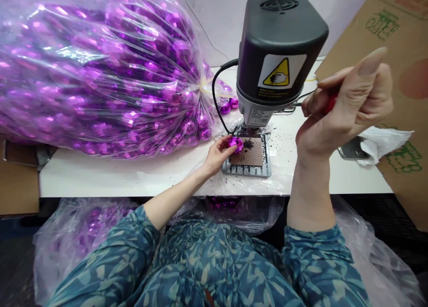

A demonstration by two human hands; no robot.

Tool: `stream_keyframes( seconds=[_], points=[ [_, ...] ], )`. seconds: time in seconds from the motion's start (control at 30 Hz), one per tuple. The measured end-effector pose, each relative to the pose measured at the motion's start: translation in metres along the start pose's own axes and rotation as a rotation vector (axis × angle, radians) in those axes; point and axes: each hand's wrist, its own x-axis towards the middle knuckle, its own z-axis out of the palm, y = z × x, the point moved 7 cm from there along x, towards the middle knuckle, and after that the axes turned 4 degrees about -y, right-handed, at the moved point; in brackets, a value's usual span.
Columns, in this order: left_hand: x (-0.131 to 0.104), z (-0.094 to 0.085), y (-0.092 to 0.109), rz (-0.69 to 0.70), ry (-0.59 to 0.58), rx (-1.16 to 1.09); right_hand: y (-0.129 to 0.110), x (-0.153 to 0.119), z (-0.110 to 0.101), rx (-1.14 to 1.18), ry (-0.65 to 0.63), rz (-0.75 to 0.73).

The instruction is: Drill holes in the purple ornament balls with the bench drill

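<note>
My left hand pinches a shiny purple faceted ball over the left part of a brown board. That board lies on a grey slotted metal base, with dark shavings around it. Above stands a dark machine head with a yellow warning sticker. Raised at the right of the machine, my right hand is wrapped round a red handle, mostly hidden by the fingers.
A large clear bag of purple balls fills the left of the white table. At the right are a phone, white tissue and a cardboard box. Plastic bags hang below the front edge.
</note>
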Motion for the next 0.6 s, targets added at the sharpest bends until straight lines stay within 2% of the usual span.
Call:
stream_keyframes(
  seconds=[0.27,0.6],
  points=[
    [0.022,0.013,-0.016,0.056,-0.098,0.063,0.001,0.0,0.0,0.003,-0.014,-0.005],
    [0.023,0.028,-0.025,0.127,-0.189,0.104,0.001,-0.001,0.0,0.008,-0.015,-0.024]
  ],
)
